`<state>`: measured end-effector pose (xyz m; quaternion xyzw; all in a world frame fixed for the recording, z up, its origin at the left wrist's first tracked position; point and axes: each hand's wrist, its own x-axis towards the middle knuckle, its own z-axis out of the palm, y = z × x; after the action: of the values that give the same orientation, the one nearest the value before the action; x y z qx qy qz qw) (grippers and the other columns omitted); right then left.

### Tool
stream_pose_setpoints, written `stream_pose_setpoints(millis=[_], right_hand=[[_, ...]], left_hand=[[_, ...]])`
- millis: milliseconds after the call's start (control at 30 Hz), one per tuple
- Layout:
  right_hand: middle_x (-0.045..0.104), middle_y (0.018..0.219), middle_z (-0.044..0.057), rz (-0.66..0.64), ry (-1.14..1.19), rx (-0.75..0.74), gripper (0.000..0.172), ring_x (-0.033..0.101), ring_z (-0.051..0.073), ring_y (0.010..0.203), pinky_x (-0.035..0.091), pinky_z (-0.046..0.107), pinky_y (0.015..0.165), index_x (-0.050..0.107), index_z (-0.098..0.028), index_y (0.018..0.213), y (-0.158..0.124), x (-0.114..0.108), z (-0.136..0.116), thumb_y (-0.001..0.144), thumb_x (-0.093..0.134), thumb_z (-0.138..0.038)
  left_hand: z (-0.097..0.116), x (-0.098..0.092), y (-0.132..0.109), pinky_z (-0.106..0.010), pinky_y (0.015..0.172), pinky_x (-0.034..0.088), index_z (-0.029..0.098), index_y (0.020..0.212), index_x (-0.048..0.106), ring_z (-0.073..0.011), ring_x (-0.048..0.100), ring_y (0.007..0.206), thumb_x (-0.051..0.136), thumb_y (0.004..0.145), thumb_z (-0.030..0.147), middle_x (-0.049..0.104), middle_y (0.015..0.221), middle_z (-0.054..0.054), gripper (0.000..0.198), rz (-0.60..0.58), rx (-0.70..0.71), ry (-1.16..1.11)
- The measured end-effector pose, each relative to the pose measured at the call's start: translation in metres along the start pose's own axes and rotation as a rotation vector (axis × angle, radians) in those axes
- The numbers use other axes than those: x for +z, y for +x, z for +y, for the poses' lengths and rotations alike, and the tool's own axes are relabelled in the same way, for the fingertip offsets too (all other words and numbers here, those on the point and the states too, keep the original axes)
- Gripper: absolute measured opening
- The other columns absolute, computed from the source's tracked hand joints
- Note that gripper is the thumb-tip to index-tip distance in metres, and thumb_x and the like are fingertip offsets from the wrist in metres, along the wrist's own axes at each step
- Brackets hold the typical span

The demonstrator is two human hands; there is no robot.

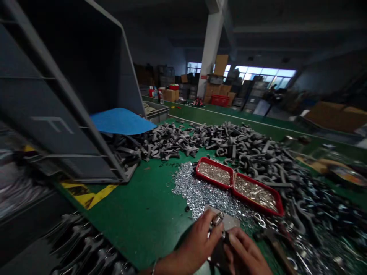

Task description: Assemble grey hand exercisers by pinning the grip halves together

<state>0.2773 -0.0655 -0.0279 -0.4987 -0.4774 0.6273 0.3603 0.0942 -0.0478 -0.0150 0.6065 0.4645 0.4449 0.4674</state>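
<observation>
My left hand (192,244) pinches a short threaded bolt with a nut on it (217,219) at its fingertips. My right hand (243,254) is shut around a dark metal casting (219,252), which is partly hidden by my fingers. The bolt's end meets the casting between my hands, though the exact fit is hidden. Just beyond my hands lies a grey flat plate (226,220). A spread of loose silver nuts and washers (206,194) sits past it, next to a pair of red trays (237,185) full of small silver hardware.
Heaps of dark grey metal fittings (223,147) cover the green workbench (137,229). A grey plastic crate (65,103) tilts at the left above a blue sheet (122,121). Dark assembled pieces (83,244) lie at the lower left. A brown-handled tool (276,248) lies to the right.
</observation>
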Motion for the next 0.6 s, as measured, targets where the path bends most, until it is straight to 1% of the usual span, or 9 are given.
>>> stream_pose_setpoints(millis=[67, 133, 200, 300, 367, 433, 467, 533, 600], right_hand=[[0.05, 0.055, -0.004, -0.096, 0.186, 0.084, 0.047, 0.04, 0.01, 0.045, 0.032, 0.022, 0.042, 0.054, -0.023, 0.075, 0.003, 0.014, 0.001, 0.085, 0.057, -0.069], [0.047, 0.055, -0.007, -0.073, 0.203, 0.04, 0.045, 0.036, 0.008, 0.045, 0.027, 0.019, 0.043, 0.053, -0.022, 0.08, 0.005, 0.021, 0.006, 0.083, 0.064, -0.066], [0.046, 0.057, -0.008, -0.045, 0.229, 0.024, 0.045, 0.032, 0.006, 0.044, 0.025, 0.018, 0.042, 0.054, -0.022, 0.082, 0.004, 0.024, 0.008, 0.082, 0.067, -0.064], [0.041, 0.054, -0.008, -0.175, 0.328, 0.186, 0.053, 0.024, 0.005, 0.038, 0.021, 0.019, 0.039, 0.053, -0.022, 0.074, 0.004, 0.025, 0.007, 0.085, 0.051, -0.074], [0.042, 0.051, -0.007, -0.201, 0.215, 0.202, 0.06, 0.028, 0.007, 0.036, 0.025, 0.021, 0.039, 0.055, -0.022, 0.07, 0.004, 0.023, 0.005, 0.088, 0.039, -0.077], [0.05, 0.052, -0.003, -0.15, 0.001, 0.104, 0.062, 0.04, 0.011, 0.04, 0.031, 0.024, 0.044, 0.057, -0.022, 0.068, 0.005, 0.019, 0.005, 0.092, 0.034, -0.074], [0.056, 0.057, -0.001, -0.116, -0.128, 0.039, 0.058, 0.047, 0.013, 0.046, 0.034, 0.025, 0.048, 0.06, -0.022, 0.072, 0.005, 0.015, 0.006, 0.093, 0.038, -0.071], [0.066, 0.072, 0.002, -0.05, -0.427, -0.091, 0.042, 0.058, 0.018, 0.06, 0.038, 0.027, 0.056, 0.064, -0.023, 0.086, 0.004, 0.007, 0.011, 0.089, 0.055, -0.064], [0.069, 0.081, 0.004, 0.026, -0.716, -0.223, 0.033, 0.06, 0.021, 0.068, 0.039, 0.029, 0.061, 0.062, -0.024, 0.094, 0.004, 0.003, 0.017, 0.085, 0.064, -0.056]], left_hand=[[-0.009, -0.001, 0.004, -0.036, 0.091, 0.046, 0.02, 0.107, 0.062, -0.0235, 0.06, 0.095, 0.047, 0.097, 0.037, 0.067, 0.101, -0.009, 0.025, -0.019, 0.068, 0.092], [-0.015, -0.002, 0.006, -0.035, 0.087, 0.047, 0.02, 0.106, 0.062, -0.0225, 0.06, 0.09, 0.046, 0.098, 0.035, 0.067, 0.096, -0.008, 0.024, -0.025, 0.09, 0.141], [-0.015, -0.004, 0.006, -0.034, 0.086, 0.047, 0.02, 0.102, 0.062, -0.0216, 0.06, 0.089, 0.045, 0.099, 0.033, 0.066, 0.094, -0.007, 0.022, -0.071, 0.168, 0.187], [-0.011, -0.009, 0.006, -0.033, 0.086, 0.047, 0.02, 0.096, 0.063, -0.0214, 0.06, 0.09, 0.046, 0.098, 0.03, 0.066, 0.092, -0.007, 0.02, -0.185, 0.307, 0.217], [-0.012, -0.011, 0.007, -0.031, 0.082, 0.046, 0.02, 0.094, 0.063, -0.0204, 0.06, 0.086, 0.048, 0.097, 0.031, 0.066, 0.09, -0.006, 0.019, -0.191, 0.263, 0.198], [-0.016, -0.011, 0.008, -0.028, 0.075, 0.045, 0.02, 0.091, 0.062, -0.0188, 0.059, 0.08, 0.049, 0.097, 0.033, 0.064, 0.085, -0.003, 0.02, -0.159, 0.137, 0.152], [-0.019, -0.011, 0.008, -0.027, 0.072, 0.045, 0.019, 0.089, 0.062, -0.0182, 0.059, 0.078, 0.049, 0.097, 0.035, 0.063, 0.082, -0.002, 0.022, -0.145, 0.072, 0.119], [-0.023, -0.011, 0.007, -0.027, 0.072, 0.045, 0.019, 0.09, 0.06, -0.0182, 0.059, 0.078, 0.048, 0.098, 0.038, 0.063, 0.081, -0.001, 0.024, -0.125, -0.02, 0.05], [-0.023, -0.012, 0.006, -0.027, 0.074, 0.045, 0.019, 0.092, 0.06, -0.0189, 0.059, 0.081, 0.048, 0.098, 0.04, 0.064, 0.084, -0.002, 0.025, -0.118, -0.055, 0.017]])
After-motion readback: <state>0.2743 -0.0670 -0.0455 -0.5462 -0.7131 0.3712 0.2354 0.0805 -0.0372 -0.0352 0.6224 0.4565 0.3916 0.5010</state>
